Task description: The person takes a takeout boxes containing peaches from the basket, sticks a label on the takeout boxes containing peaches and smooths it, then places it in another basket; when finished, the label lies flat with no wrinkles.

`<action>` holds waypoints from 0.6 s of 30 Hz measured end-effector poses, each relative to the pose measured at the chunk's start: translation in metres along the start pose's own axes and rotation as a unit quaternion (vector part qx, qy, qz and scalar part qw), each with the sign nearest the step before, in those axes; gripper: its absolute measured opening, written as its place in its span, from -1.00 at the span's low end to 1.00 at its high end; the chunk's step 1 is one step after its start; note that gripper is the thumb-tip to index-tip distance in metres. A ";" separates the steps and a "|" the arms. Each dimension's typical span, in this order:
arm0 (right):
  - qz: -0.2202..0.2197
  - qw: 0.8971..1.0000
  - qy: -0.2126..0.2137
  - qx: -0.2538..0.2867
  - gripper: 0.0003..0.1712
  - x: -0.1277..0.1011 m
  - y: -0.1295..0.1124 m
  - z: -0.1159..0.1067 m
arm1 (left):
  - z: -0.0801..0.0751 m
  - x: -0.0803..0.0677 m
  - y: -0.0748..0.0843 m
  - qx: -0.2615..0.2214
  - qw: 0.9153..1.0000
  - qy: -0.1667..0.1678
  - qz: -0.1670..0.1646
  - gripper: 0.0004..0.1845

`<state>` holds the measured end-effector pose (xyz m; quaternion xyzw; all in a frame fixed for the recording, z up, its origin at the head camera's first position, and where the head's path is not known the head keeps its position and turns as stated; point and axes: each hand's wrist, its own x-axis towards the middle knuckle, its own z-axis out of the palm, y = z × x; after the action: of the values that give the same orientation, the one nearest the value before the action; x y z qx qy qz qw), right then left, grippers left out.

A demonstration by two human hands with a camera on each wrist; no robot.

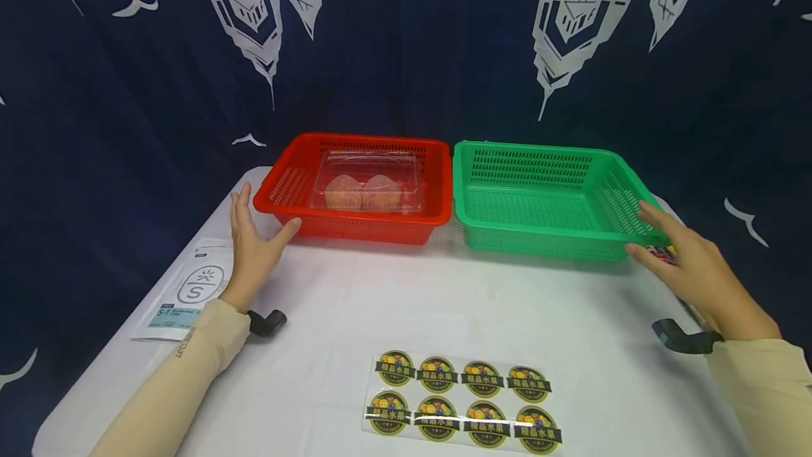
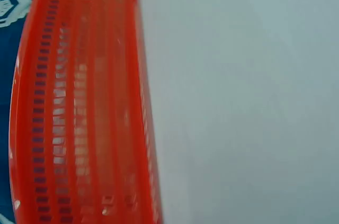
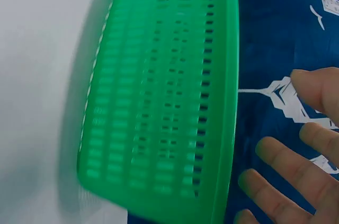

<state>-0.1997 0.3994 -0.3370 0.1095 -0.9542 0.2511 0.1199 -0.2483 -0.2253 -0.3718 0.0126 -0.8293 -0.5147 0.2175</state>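
Observation:
A red basket (image 1: 355, 221) stands at the back of the white table (image 1: 393, 302) and holds a clear plastic box (image 1: 368, 185) with two pinkish fruits inside. Right beside it is an empty green basket (image 1: 539, 231). My left hand (image 1: 256, 242) is open at the red basket's front left corner, its thumb tip against the rim. My right hand (image 1: 672, 249) is open at the green basket's front right corner. The left wrist view shows only the red basket (image 2: 79, 102). In the right wrist view my straight fingers (image 3: 296, 176) sit just off the green basket (image 3: 159, 102).
A sheet of round fruit stickers (image 1: 463, 400) lies near the table's front edge. A white paper packet (image 1: 190, 291) lies at the left edge. A small dark item (image 1: 662, 254) shows under my right hand. A dark blue patterned curtain (image 1: 406, 55) hangs behind.

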 end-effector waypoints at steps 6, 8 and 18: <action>-0.034 0.997 0.034 0.060 -0.16 0.015 -0.008 0.004 | 0.022 0.006 0.002 -0.156 0.984 0.058 -0.069 0.13; -0.040 0.994 0.044 0.087 -0.19 0.019 -0.010 0.006 | 0.029 0.007 0.002 -0.189 0.975 0.077 -0.083 0.13; -0.081 0.955 0.044 0.283 -0.33 0.041 -0.021 0.016 | 0.058 0.013 0.002 -0.294 0.942 0.132 -0.089 0.17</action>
<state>-0.2355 0.3675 -0.3294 0.2052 -0.8255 0.5052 0.1457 -0.2811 -0.1789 -0.3876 0.0899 -0.6001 -0.7467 0.2724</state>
